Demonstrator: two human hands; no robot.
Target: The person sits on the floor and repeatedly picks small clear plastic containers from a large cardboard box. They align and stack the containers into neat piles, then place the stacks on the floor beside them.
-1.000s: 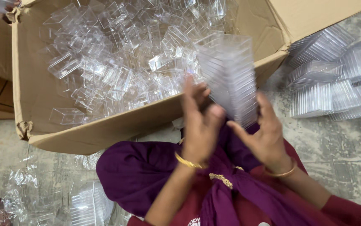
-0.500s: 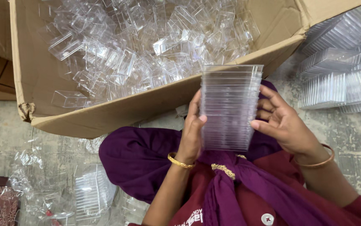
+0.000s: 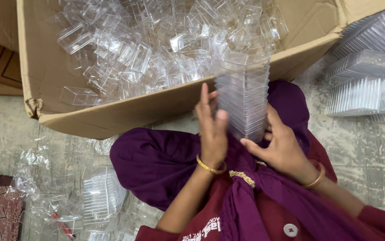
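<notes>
Nearest the camera lies the person's lap, draped in a deep purple cloth (image 3: 165, 165) with a gold-trimmed edge over a maroon garment. Rising from it, 2 bare hands meet at a tall stack of nested clear plastic containers (image 3: 244, 96).

The left hand (image 3: 212, 129), with a gold bangle at the wrist, stands upright against the stack's left face, fingers pressed together and flat on the plastic. The right hand (image 3: 282, 147), also bangled, cups the stack's lower right corner, thumb stretched under the base and fingers curled behind it; how tightly those hidden fingers close cannot be told. The stack's long axis runs away from the body, its bottom end seated between both palms and its open top reaching past the near wall of the box. Both hands touch it, the right one carrying the base, the left one steadying the side.

On the concrete floor to the left sits a crumpled clear plastic bag holding more stacked containers (image 3: 98, 196).

Beyond the hands stands a large open brown cardboard box (image 3: 112, 114), filled with a loose jumble of single clear plastic containers (image 3: 156, 49). To the far right, on the floor, lie several finished rows of stacked clear containers (image 3: 366, 89), on their sides.
</notes>
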